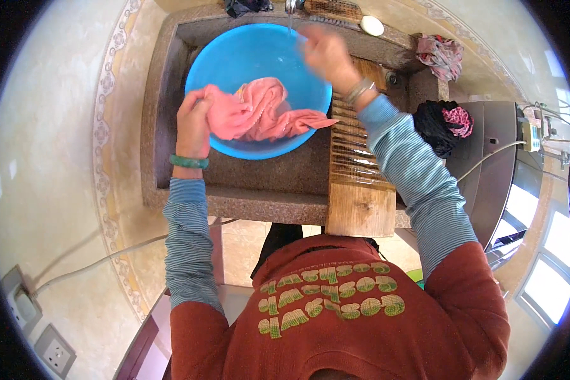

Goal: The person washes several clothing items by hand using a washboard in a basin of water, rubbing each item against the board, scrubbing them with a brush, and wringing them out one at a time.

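Note:
My left hand (194, 118) grips one end of a wet pink cloth (266, 104). The rest of the cloth lies bunched over the near part of a round blue plastic basin (261, 52), and one pointed end hangs past its right rim. Above the basin's far right rim, close to a running tap (291, 6), is my right hand (327, 57). It is blurred by motion, so whether its fingers hold anything cannot be made out. A wooden washboard (361, 204) with wet ridges leans on the sink's front edge, below my right forearm.
The basin sits in a speckled stone sink (266, 204). On the back ledge are a scrubbing brush (332, 8), a white oval soap bar (372, 25) and black cloth (247, 6). Crumpled patterned cloth (441, 54) and a black-and-pink bundle (444, 126) lie at right, beside a grey appliance (484, 147).

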Available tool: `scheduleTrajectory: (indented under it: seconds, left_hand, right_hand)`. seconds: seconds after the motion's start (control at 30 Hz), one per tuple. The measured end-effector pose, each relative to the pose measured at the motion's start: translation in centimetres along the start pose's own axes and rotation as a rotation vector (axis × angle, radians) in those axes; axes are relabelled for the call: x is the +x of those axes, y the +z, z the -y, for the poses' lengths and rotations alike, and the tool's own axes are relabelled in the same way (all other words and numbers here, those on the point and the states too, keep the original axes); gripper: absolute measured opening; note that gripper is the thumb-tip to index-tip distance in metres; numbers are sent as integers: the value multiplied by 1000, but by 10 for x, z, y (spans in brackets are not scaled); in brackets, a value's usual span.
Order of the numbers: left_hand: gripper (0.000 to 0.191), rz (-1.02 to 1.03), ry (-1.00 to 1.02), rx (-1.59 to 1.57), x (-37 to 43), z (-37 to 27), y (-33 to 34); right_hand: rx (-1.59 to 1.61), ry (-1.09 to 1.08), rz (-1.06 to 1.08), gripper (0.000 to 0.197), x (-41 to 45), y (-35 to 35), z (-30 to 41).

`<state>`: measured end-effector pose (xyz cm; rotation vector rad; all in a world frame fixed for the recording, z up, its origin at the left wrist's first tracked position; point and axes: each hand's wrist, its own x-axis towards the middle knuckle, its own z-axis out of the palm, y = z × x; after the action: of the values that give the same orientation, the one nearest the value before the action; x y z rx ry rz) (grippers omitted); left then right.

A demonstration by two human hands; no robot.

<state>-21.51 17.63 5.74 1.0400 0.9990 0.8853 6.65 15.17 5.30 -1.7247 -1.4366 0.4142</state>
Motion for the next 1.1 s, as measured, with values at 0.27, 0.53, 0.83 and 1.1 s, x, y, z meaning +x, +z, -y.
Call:
scheduleTrajectory:
  seconds: [0.27, 0.53, 0.83, 1.1]
  left_hand:
    - [17, 184, 10, -275, 18, -40, 26]
    - [59, -190, -16, 500, 61, 71, -46]
    - [78, -42, -166, 817, 37, 106, -5]
    - [64, -377, 315, 1491, 20, 45, 3]
  right_hand:
    - [49, 146, 573, 22, -68, 85, -26]
    - [47, 402, 301, 22, -45, 16, -40]
    - [-613, 17, 910, 37, -94, 49, -6]
    - [-436, 92, 209, 18, -98, -16, -33]
